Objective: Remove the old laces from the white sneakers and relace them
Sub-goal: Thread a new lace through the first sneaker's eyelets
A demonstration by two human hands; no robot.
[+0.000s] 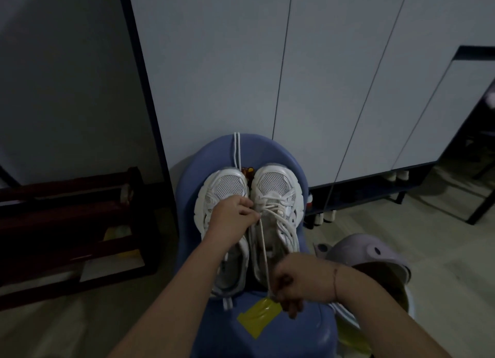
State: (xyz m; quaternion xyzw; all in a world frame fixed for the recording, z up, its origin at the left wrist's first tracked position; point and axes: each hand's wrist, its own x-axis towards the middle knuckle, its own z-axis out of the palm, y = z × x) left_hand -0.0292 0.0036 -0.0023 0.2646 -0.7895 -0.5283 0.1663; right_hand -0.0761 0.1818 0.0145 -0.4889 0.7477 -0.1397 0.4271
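Here the right hand (292, 285) pinches the free end of a lace (263, 253) and holds it taut over the near edge of the blue stool (267, 151), close to a strip of yellow tape (258, 319) stuck to the seat. The left hand (235, 214), fingers bunched, grips the same lace where it leaves the eyelets at the middle of the stool. That lace belongs to the laced sneaker (276, 186), which stands on the stool's right half with its toe at the far rim; the other sneaker (227, 186) sits touching it on the left half. A loose lace (237, 151) hangs over the stool's far rim, and a lilac clog (375, 253) lies on the floor off its right side. A hard tug could drag the sneaker toward the near edge, or snag the lace at a crossing and bunch it there.
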